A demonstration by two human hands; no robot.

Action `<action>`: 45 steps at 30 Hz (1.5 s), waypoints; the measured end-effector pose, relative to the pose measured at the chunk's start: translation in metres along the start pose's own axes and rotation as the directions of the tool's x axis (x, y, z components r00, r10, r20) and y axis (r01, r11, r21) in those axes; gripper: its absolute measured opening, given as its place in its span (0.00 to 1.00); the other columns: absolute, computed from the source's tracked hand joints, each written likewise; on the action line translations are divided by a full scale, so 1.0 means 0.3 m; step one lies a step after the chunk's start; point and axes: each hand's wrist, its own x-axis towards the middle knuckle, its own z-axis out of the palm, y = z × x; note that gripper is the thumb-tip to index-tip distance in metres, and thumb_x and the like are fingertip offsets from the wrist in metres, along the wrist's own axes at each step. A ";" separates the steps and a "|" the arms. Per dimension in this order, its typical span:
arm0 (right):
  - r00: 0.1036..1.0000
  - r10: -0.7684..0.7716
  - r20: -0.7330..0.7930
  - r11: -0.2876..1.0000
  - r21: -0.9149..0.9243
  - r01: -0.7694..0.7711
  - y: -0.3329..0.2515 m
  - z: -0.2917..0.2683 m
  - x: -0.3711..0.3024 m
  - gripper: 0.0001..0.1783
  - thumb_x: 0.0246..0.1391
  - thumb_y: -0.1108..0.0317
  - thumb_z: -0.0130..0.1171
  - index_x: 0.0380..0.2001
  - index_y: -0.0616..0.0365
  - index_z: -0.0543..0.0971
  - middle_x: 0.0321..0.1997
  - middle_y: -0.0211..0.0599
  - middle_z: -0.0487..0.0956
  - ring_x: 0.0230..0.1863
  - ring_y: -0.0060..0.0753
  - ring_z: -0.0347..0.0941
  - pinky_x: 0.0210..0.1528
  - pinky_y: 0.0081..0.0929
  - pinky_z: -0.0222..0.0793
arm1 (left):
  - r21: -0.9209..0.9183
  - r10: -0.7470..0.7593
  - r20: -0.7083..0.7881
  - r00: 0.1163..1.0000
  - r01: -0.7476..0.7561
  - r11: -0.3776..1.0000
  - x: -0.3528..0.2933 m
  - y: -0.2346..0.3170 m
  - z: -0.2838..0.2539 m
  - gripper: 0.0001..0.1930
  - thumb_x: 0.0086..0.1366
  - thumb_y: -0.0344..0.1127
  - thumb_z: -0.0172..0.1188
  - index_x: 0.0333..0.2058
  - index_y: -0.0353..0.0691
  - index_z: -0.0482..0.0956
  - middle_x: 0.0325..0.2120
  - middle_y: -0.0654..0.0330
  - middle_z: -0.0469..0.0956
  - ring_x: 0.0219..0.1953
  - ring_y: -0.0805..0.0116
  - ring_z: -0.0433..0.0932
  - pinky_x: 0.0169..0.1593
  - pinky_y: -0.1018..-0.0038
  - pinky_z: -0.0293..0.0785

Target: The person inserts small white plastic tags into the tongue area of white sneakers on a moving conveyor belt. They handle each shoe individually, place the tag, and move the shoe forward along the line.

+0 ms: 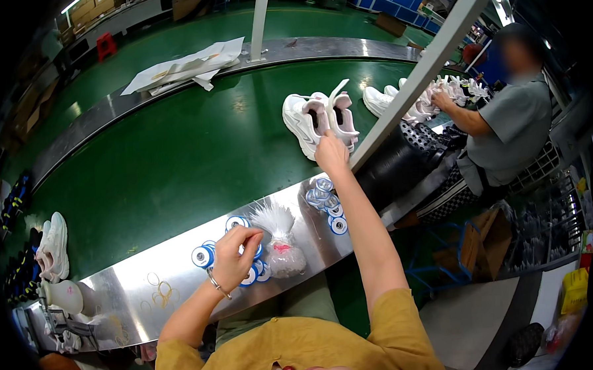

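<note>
A pair of white sneakers (300,122) with pale pink linings stands on the green belt, just left of the slanted post. My right hand (333,151) reaches out and grips the pair at its near end, around the heels. Over the metal ledge, my left hand (237,255) is closed in a pinch; whatever its fingertips hold is too small to make out. Round blue-and-white discs (203,256) lie under and around that hand. Beside it sits a clear plastic bag (286,258) with a bundle of thin white strands fanning from its top. More blue-and-white discs (323,196) lie near my right forearm.
Slanted post (430,67) rises right of the sneakers. Beyond it, a person (505,110) handles more white shoes. White sheets (185,65) rest on the far rim. Loose yellowish bands (159,290) lie on the metal ledge (125,272); another white sneaker pair (53,248) stands far left.
</note>
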 end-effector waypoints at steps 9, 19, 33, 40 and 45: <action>0.979 -0.201 -0.023 0.929 0.313 0.198 0.066 0.220 0.105 0.08 0.48 0.68 0.57 0.24 0.64 0.77 0.35 0.45 0.73 0.37 0.53 0.71 0.39 0.42 0.66 | 0.059 -0.027 0.002 1.000 0.027 0.998 0.060 -0.110 -0.122 0.02 0.58 0.25 0.58 0.30 0.33 0.77 0.22 0.56 0.74 0.22 0.68 0.73 0.27 0.77 0.69; 0.928 -0.373 -0.010 0.698 0.655 0.288 -0.425 0.115 -0.059 0.06 0.49 0.67 0.56 0.26 0.57 0.78 0.39 0.41 0.74 0.38 0.48 0.72 0.40 0.37 0.70 | -0.051 -0.227 -0.075 0.971 0.224 0.973 0.196 -0.257 -0.152 0.08 0.64 0.31 0.54 0.33 0.31 0.76 0.22 0.63 0.75 0.25 0.79 0.72 0.30 0.83 0.69; 0.882 -0.460 -0.105 0.883 0.056 0.467 -0.260 0.115 -0.135 0.03 0.44 0.70 0.58 0.26 0.52 0.79 0.38 0.40 0.70 0.39 0.41 0.71 0.33 0.36 0.71 | -0.359 -0.573 0.148 0.806 0.584 0.728 0.363 -0.457 0.019 0.10 0.61 0.29 0.55 0.40 0.30 0.74 0.34 0.57 0.77 0.35 0.72 0.77 0.38 0.79 0.75; 0.841 -0.539 -0.056 0.841 0.020 0.540 -0.278 0.113 -0.108 0.06 0.40 0.73 0.56 0.26 0.52 0.77 0.39 0.40 0.70 0.40 0.41 0.70 0.34 0.34 0.72 | -0.488 -0.591 0.148 0.793 0.579 0.653 0.370 -0.433 0.043 0.09 0.61 0.27 0.55 0.40 0.30 0.74 0.34 0.56 0.77 0.35 0.71 0.78 0.39 0.79 0.76; 0.792 -0.606 -0.078 0.784 0.114 0.611 -0.330 0.140 -0.114 0.06 0.40 0.75 0.56 0.27 0.55 0.77 0.38 0.40 0.69 0.39 0.40 0.70 0.34 0.34 0.72 | -0.546 -0.620 0.137 0.773 0.581 0.604 0.366 -0.426 0.049 0.07 0.61 0.28 0.56 0.36 0.31 0.75 0.30 0.57 0.78 0.31 0.72 0.78 0.35 0.80 0.77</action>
